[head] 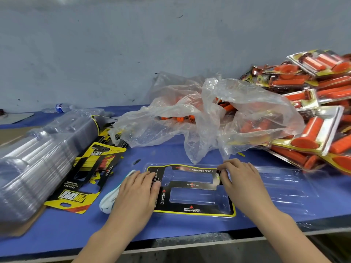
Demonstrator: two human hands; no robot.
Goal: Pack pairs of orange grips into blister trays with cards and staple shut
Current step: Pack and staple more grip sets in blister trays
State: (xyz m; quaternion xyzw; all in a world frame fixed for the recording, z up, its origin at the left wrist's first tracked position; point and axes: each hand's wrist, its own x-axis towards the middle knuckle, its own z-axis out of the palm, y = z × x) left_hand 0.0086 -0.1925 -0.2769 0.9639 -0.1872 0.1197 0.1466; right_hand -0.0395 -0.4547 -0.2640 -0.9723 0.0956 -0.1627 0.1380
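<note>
1. Head view, task things: a card [191, 184] lies in the left half of an open clear tray [284, 186] on the blue table [171, 152]. Both its pockets are empty. The grips [182, 118] are in a plastic bag [247, 103] just behind the tray.
2. Head view, hands: the left hand [138, 190] lies flat with straight fingers pressing the card's left edge, gripping nothing. The right hand [239, 179] has its fingers curled at the card's right edge. I cannot tell whether they pinch the card or only push it down.
3. Head view, surroundings: a tray stack [38, 158] and loose cards [85, 177] lie to the left, and finished packs [313, 111] are piled to the right. A white object [112, 196] lies by the left hand. I cannot tell what it is.
4. Likely step: seating the card around the pockets before any grips go in.
5. Risks:
   - If the cut-outs ride up on the pocket rims, the card could buckle and the lid may not close flat for stapling.
   - Uneven pressure from the two hands could skew the card or slide the light tray.
   - The bag's loose flap near the tray's far edge could get trapped when the tray is folded shut.
</note>
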